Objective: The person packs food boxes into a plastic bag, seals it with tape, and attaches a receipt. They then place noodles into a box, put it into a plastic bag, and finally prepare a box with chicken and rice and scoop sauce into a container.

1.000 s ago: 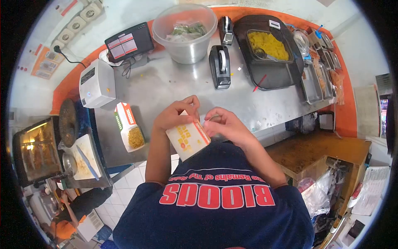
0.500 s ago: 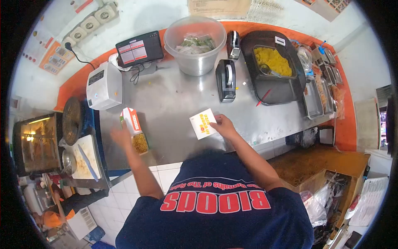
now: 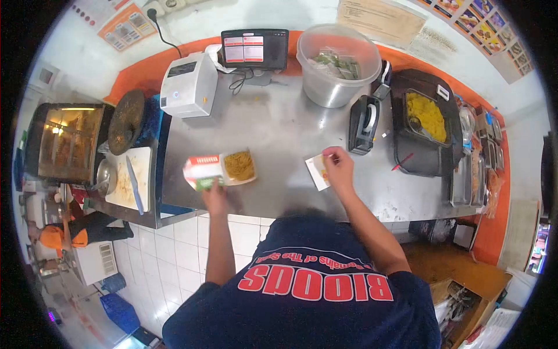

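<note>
My left hand (image 3: 215,199) grips the near edge of the lid of an open cardboard food box (image 3: 203,170); its fingertips are slightly blurred. The lid is white with orange and green print and lies to the left. Brown-yellow food, perhaps noodles or rice, fills the box's tray (image 3: 253,174) on the right. My right hand (image 3: 340,168) is closed on a small square white card (image 3: 314,173) with yellow print, just above the steel counter. Its fingers pinch the card's far side and hide much of it.
On the steel counter (image 3: 273,125) stand a label printer (image 3: 189,87), a tablet (image 3: 254,50), a clear bucket (image 3: 339,75) of small packets, a tape dispenser (image 3: 364,125) and a black container of yellow food (image 3: 427,116). A knife (image 3: 135,183) lies on a cutting board (image 3: 145,168) at left.
The food box has turned, its lid now left and its food right, with my left hand at the lid. My right hand has shifted over the card. The camera view has swung left.
</note>
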Action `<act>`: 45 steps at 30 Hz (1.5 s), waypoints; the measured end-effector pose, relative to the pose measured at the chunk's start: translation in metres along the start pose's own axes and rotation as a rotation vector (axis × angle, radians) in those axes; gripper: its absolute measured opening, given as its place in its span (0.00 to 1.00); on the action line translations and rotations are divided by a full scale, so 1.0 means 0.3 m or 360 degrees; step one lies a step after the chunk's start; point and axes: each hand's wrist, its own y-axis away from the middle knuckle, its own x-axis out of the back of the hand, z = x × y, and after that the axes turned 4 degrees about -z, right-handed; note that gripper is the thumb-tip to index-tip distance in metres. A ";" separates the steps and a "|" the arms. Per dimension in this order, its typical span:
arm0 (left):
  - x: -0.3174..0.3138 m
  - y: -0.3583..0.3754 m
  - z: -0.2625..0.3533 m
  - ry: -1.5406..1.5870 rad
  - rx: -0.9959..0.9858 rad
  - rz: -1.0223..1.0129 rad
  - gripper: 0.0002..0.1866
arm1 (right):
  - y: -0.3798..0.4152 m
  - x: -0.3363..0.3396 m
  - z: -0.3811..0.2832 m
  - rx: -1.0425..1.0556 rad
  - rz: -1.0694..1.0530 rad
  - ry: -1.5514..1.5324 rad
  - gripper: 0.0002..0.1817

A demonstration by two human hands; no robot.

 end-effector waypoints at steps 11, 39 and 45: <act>-0.179 0.329 0.145 -0.2136 -0.1614 -0.0902 0.29 | 0.128 -0.266 0.002 0.1143 -0.1444 0.0291 0.30; -0.083 0.296 -0.177 -0.0602 0.0231 -0.0841 0.22 | 0.209 -0.215 0.189 -0.0367 -0.1252 -0.0496 0.31; -0.114 0.245 -0.324 -0.1091 -0.0338 -0.0786 0.20 | 0.256 -0.347 0.290 0.0072 -0.1023 -0.0058 0.25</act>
